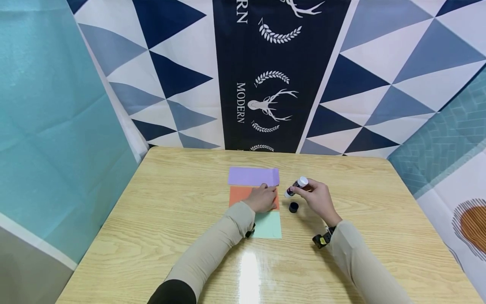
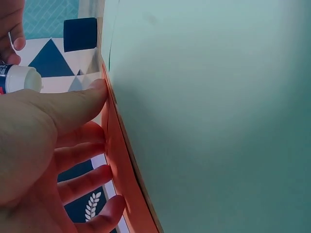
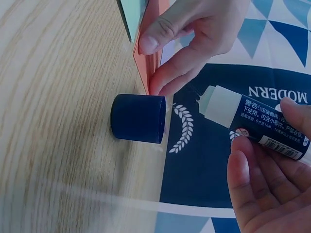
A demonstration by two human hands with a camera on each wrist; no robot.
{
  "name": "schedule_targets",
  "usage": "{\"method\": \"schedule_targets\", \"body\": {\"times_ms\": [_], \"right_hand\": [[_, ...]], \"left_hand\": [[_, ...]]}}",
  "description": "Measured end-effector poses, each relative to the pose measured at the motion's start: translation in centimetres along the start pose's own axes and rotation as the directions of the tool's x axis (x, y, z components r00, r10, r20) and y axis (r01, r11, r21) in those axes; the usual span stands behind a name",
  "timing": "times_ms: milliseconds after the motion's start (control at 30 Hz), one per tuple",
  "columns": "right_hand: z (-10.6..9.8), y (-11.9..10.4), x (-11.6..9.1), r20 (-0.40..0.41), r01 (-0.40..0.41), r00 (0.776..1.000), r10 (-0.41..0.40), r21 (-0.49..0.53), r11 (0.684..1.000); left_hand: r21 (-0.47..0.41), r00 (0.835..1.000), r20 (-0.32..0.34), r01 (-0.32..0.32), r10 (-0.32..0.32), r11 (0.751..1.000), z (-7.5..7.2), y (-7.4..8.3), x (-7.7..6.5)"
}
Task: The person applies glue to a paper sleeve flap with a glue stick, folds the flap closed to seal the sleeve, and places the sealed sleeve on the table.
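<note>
My right hand (image 1: 319,200) pinches an uncapped glue stick (image 1: 294,188) between thumb and fingers, tilted just above the table. In the right wrist view, the pale glue tip of the glue stick (image 3: 272,124) points toward the left hand. Its dark cap (image 1: 293,207) stands on the table below. My left hand (image 1: 262,198) rests on an orange sheet of paper (image 1: 238,193), with thumb and fingers spread and touching its surface in the left wrist view. Directly behind lies a purple paper (image 1: 248,176) with a folded right end; a mint-green paper (image 1: 267,226) lies in front.
The wooden table (image 1: 171,202) extends around the papers on all sides. A patterned cloth (image 1: 262,63) with triangles and deer hangs behind the far edge. Teal sheeting (image 1: 57,126) borders the left side. A wrist camera (image 1: 322,240) sits by the right sleeve.
</note>
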State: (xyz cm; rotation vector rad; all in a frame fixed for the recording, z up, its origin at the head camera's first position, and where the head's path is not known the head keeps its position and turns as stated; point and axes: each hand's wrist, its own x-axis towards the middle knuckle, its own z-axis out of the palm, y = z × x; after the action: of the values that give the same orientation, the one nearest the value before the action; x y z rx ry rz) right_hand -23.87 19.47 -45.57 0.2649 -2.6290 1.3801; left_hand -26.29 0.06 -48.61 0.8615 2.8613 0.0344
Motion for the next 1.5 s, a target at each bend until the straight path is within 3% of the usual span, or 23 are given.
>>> {"method": "schedule_targets", "body": {"times_ms": [433, 800, 1300, 1500], "right_hand": [[-0.09, 0.22, -0.02, -0.004, -0.005, 1.000, 0.005, -0.002, 1.000], [-0.20, 0.33, -0.17, 0.019, -0.027, 0.999, 0.026, 0.016, 1.000], [-0.17, 0.31, -0.10, 0.024, -0.037, 0.999, 0.036, 0.018, 0.999], [-0.22, 0.39, -0.07, 0.019, -0.036, 0.999, 0.036, 0.005, 0.999]], "left_hand": [[-0.065, 0.996, -0.079, -0.038, 0.033, 0.997, -0.40, 0.63, 0.22], [0.021, 1.000, -0.011, 0.010, -0.010, 1.000, -0.24, 0.88, 0.00], [-0.125, 0.996, -0.091, -0.011, -0.001, 0.992, -0.31, 0.75, 0.17], [-0.110, 0.997, -0.083, -0.007, -0.002, 0.994, -0.40, 0.74, 0.01]]}}
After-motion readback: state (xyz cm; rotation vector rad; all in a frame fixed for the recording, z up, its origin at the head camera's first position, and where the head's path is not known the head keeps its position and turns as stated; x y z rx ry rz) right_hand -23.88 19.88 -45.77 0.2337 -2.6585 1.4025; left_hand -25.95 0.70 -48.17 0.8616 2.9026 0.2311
